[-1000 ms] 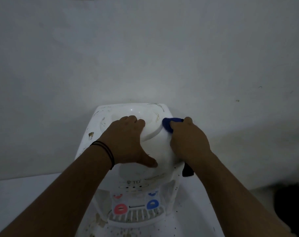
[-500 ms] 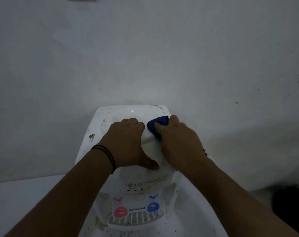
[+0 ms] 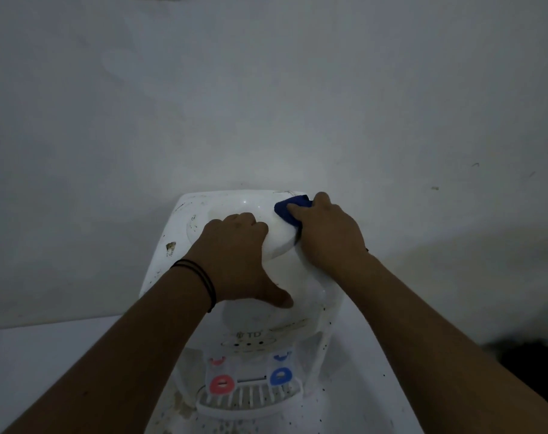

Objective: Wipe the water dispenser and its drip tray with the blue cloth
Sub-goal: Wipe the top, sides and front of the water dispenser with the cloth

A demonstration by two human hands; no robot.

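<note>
A white water dispenser point(image 3: 300, 296) stands against the wall, seen from above, with dirty specks on its top and sides. My left hand point(image 3: 235, 258) rests flat on the round top cap, thumb spread toward the front. My right hand point(image 3: 325, 236) grips the blue cloth point(image 3: 289, 209) and presses it on the top's back right corner. Most of the cloth is hidden under that hand. Below, the red tap point(image 3: 221, 384) and blue tap point(image 3: 280, 376) hang over the slatted white drip tray point(image 3: 244, 402).
A plain white wall point(image 3: 266, 89) rises right behind the dispenser. The dispenser stands on a white speckled surface point(image 3: 360, 402). A dark shape point(image 3: 535, 361) sits low at the right edge.
My right hand has slid the blue cloth along the right side of the top toward the back corner. The left hand has stayed on the cap.
</note>
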